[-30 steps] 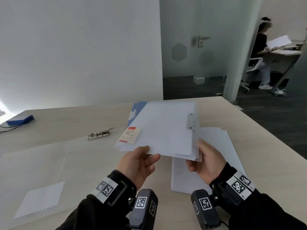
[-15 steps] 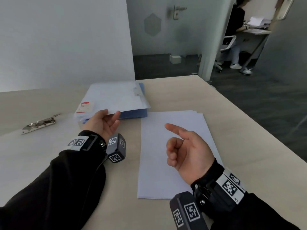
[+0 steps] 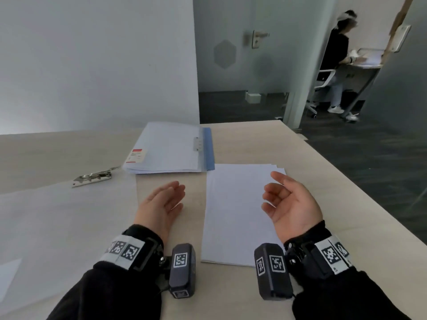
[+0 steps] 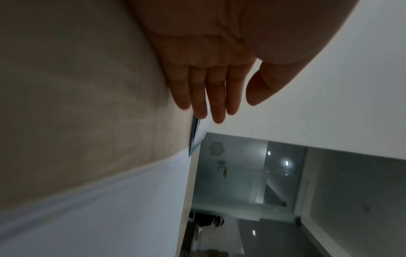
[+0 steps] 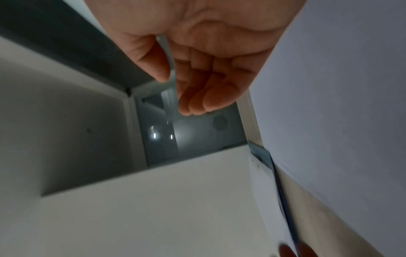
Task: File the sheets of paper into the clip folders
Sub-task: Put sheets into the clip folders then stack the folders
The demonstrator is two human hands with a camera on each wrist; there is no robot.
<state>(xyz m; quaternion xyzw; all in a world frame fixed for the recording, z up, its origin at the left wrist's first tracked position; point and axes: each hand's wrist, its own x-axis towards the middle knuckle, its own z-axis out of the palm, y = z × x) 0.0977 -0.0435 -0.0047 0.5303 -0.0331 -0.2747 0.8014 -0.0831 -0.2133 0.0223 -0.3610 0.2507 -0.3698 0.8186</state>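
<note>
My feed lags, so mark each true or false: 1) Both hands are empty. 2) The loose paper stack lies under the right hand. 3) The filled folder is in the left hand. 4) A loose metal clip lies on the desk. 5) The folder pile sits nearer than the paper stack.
1) True: left hand and right hand hold nothing.
2) True: paper stack.
3) False: the folder lies on the desk.
4) True: metal clip.
5) False: it lies farther away.
</note>
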